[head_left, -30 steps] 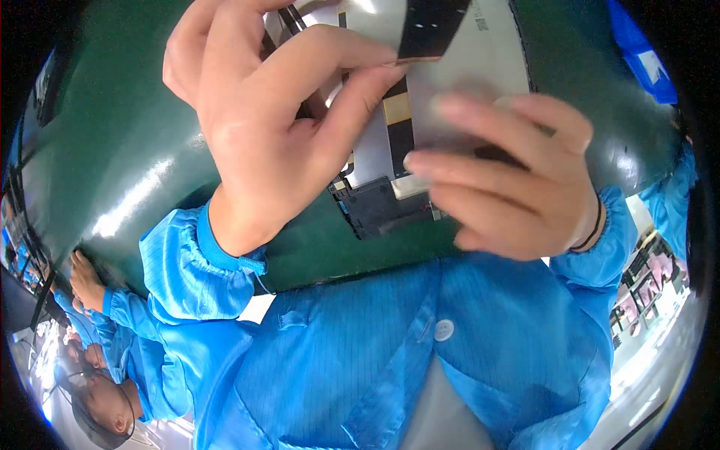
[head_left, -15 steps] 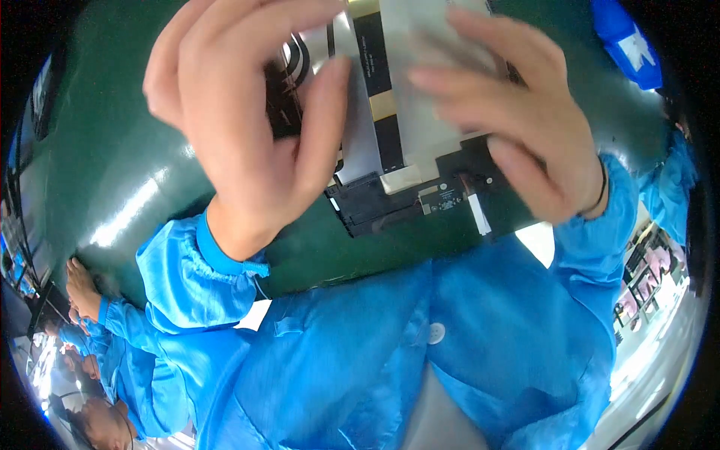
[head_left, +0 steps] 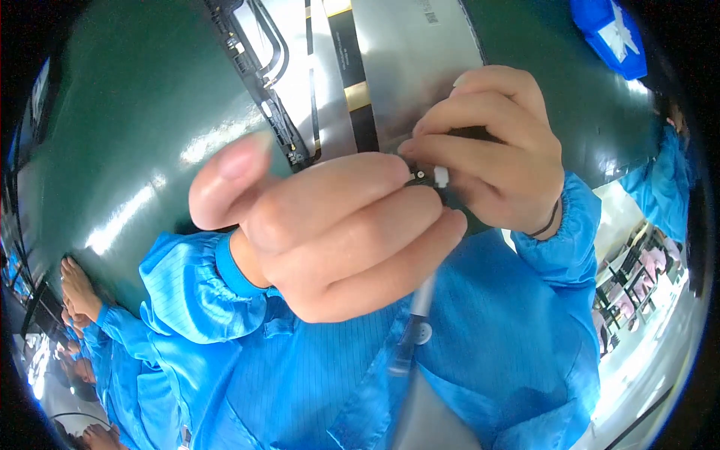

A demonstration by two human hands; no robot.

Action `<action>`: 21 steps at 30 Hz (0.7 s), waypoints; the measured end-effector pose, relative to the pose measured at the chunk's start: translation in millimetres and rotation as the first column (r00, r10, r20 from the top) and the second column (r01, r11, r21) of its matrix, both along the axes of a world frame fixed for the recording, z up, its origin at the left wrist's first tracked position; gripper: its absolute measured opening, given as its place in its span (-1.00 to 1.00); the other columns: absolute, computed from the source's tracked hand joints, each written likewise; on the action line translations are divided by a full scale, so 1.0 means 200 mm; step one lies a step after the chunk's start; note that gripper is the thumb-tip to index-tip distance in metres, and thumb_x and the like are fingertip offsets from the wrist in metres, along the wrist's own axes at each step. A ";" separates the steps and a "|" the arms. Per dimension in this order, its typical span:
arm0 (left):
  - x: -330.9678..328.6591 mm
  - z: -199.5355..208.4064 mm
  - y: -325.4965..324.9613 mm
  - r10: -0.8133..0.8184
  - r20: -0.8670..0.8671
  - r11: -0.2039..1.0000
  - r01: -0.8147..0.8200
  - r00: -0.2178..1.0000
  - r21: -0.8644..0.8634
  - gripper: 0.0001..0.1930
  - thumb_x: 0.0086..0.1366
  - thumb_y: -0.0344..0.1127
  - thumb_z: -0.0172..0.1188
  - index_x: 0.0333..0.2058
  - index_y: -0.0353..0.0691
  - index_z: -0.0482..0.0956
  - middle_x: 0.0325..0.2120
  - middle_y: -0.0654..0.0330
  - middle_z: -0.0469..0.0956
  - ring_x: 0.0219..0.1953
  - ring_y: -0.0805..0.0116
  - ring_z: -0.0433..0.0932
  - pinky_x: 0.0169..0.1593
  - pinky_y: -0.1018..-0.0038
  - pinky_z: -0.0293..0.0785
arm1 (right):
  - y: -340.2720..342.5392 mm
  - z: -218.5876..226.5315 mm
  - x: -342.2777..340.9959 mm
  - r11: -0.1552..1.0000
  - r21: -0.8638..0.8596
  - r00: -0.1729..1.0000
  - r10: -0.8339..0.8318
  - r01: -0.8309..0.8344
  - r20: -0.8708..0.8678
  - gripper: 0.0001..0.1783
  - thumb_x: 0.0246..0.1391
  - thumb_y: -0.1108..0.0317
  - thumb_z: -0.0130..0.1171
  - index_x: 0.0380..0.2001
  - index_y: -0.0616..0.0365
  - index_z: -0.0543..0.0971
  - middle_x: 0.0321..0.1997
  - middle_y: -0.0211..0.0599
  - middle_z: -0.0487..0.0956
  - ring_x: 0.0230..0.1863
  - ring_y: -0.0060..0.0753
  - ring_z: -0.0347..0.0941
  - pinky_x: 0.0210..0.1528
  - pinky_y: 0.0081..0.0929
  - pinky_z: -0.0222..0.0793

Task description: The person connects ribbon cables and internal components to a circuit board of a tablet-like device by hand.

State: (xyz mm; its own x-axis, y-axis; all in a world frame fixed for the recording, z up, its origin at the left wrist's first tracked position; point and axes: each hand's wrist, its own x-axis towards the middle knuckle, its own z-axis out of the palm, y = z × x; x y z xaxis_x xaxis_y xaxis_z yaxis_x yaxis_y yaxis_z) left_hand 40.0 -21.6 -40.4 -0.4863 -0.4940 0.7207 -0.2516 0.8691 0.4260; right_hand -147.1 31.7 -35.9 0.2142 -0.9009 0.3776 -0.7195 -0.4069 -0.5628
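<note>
An opened flat electronic device [head_left: 409,64] lies before me, with silver panels and a black-and-gold ribbon strip [head_left: 346,56]. My left hand [head_left: 337,232] crosses its near edge, fingers bent and side by side, thumb held apart. A pale translucent strip [head_left: 422,300] hangs blurred from beneath those fingers; how it is held is hidden. My right hand [head_left: 495,150] is closed at the device's near right edge, thumb and fingertips together; what they pinch is hidden. Between both hands shows a small white piece [head_left: 441,177] beside a screw on a dark part.
The device lies on a shiny green tabletop [head_left: 142,135]. A blue container [head_left: 611,37] with a white item stands at the far right. At the left edge rests another person's hand [head_left: 81,289]; a blue sleeve [head_left: 660,191] shows at the right.
My left hand has come down and right, over the device's near edge. My right hand has moved slightly lower and closed. More of the device's left side shows, and the translucent strip has appeared.
</note>
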 end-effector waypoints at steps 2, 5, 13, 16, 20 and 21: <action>0.00 -0.05 -0.03 -0.026 -0.049 0.997 0.022 0.998 -0.069 -0.88 -0.12 -0.11 0.20 -0.51 0.29 0.64 -0.55 0.59 0.49 -0.30 0.52 0.44 0.27 0.32 0.03 | -0.01 0.00 0.01 1.000 0.020 1.000 0.000 0.000 0.004 -0.69 -0.39 0.44 0.25 -0.40 0.08 0.71 -0.33 -0.39 0.59 -0.19 -0.23 0.38 -0.17 -0.37 0.37; 0.01 -0.06 -0.06 -0.075 -0.064 0.986 0.065 0.995 -0.155 -0.85 -0.12 -0.09 0.18 -0.50 0.29 0.66 -0.54 0.60 0.50 -0.30 0.54 0.44 0.26 0.35 0.03 | -0.01 -0.01 -0.02 0.997 0.067 0.999 0.022 -0.024 0.040 -0.68 -0.41 0.47 0.24 -0.40 0.13 0.71 -0.37 -0.36 0.57 -0.19 -0.21 0.39 -0.18 -0.36 0.38; -0.03 -0.05 -0.11 0.017 -0.001 0.970 -0.017 1.000 -0.241 -0.83 -0.17 -0.03 0.19 -0.51 0.32 0.68 -0.52 0.64 0.50 -0.30 0.56 0.42 0.25 0.38 0.01 | -0.05 -0.01 -0.04 0.997 0.068 0.997 0.040 -0.044 0.062 -0.64 -0.40 0.53 0.21 -0.36 0.20 0.70 -0.36 -0.29 0.59 -0.14 -0.16 0.41 -0.18 -0.39 0.40; -0.03 -0.05 -0.15 -0.005 0.034 0.955 0.015 0.999 -0.296 -0.80 -0.17 -0.03 0.20 -0.48 0.33 0.69 -0.53 0.65 0.50 -0.32 0.57 0.41 0.25 0.38 0.00 | -0.08 0.06 -0.08 0.978 0.185 0.985 0.073 -0.102 0.155 -0.69 -0.28 0.52 0.22 -0.33 0.26 0.68 -0.34 -0.24 0.61 -0.11 -0.13 0.42 -0.13 -0.36 0.41; -0.07 -0.10 -0.11 0.003 -0.042 0.947 -0.017 0.999 -0.322 -0.85 -0.15 -0.07 0.22 -0.53 0.31 0.70 -0.54 0.64 0.51 -0.35 0.59 0.40 0.25 0.37 -0.01 | -0.08 0.06 -0.11 0.967 0.213 0.936 0.056 -0.137 0.347 -0.75 -0.16 0.49 0.22 -0.32 0.29 0.65 -0.35 -0.20 0.63 -0.09 -0.09 0.43 -0.08 -0.32 0.40; -0.08 -0.12 -0.09 0.050 -0.110 0.956 -0.079 0.993 -0.284 -0.88 -0.13 -0.08 0.22 -0.56 0.31 0.71 -0.55 0.64 0.51 -0.36 0.59 0.40 0.26 0.36 -0.01 | -0.08 0.06 -0.09 0.973 0.206 0.947 0.032 -0.102 0.321 -0.80 -0.12 0.49 0.22 -0.34 0.27 0.65 -0.35 -0.21 0.63 -0.10 -0.10 0.44 -0.07 -0.31 0.40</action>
State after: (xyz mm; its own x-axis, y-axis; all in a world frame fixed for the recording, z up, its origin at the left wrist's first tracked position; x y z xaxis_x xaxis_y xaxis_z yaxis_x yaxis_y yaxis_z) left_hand 23.4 -39.7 -64.3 -0.3778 -0.2870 0.8803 -0.2799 0.9417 0.1869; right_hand -166.1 16.6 -23.2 0.1795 -0.9559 0.2323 -0.4672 -0.2906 -0.8350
